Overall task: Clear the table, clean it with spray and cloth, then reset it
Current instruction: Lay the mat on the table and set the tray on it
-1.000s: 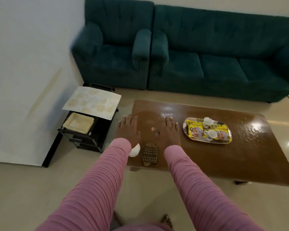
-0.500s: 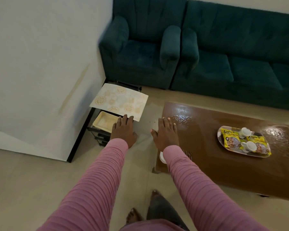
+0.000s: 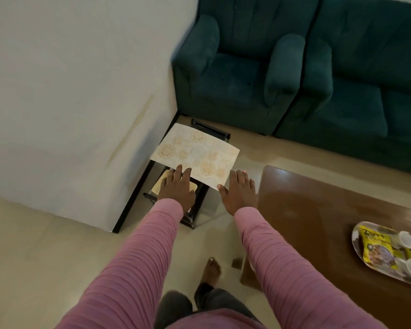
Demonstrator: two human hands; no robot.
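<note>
With twelve o'clock straight ahead of the person, the green sofa (image 3: 342, 79) stretches from twelve to two. The brown desk (image 3: 306, 210) lies at about three, its top glossy and its near end bare, so wiping looks finished and resetting under way. A black side stand (image 3: 210, 129) at twelve seems to serve as a parking spot. The patterned mat (image 3: 197, 153) lies across its top. An oval tray (image 3: 356, 236) is back on the desk.

Both hands are spread flat and hold nothing. The left hand (image 3: 177, 189) is at the mat's near edge and the right hand (image 3: 240, 192) has its thumb by the near corner, probably to lift the mat level. Whether they touch it is unclear. Yellow snack packets (image 3: 375, 251) and white cups (image 3: 407, 239) ride on the tray.
</note>
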